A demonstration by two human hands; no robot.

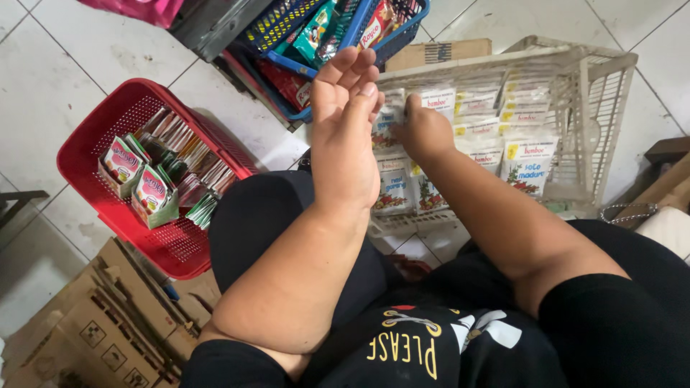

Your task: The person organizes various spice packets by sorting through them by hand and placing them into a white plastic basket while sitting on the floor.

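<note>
1. Sachets (460,129) lay in rows inside the white basket (604,108) on the floor tiles, ahead of the person's knees; white packets with red and yellow print.
2. Right hand (424,133) rested on the sachets near the basket's left half. Its fingers were curled down into the rows; whether they pinched a packet could not be told from this view.
3. Left hand (345,115) was raised above the basket's left edge, palm turned up, fingers straight and close together, holding nothing.
4. Red basket (93,129) stood to the left on the tiles, well apart, with small cartons and dark sachets standing in it.
5. Blue basket (402,36) with mixed packets sat just beyond the white one.
6. Cardboard boxes (108,330) lay at lower left.
7. Risk, judged: the rows overlap loosely, so lifting one packet could drag its neighbours out of line.
8. Risk, judged: the white basket's slatted side has wide gaps; a thin packet pushed sideways could slip through onto the floor.
9. Risk, judged: the raised forearm hid part of the rows, so a wrong packet could be taken.
</note>
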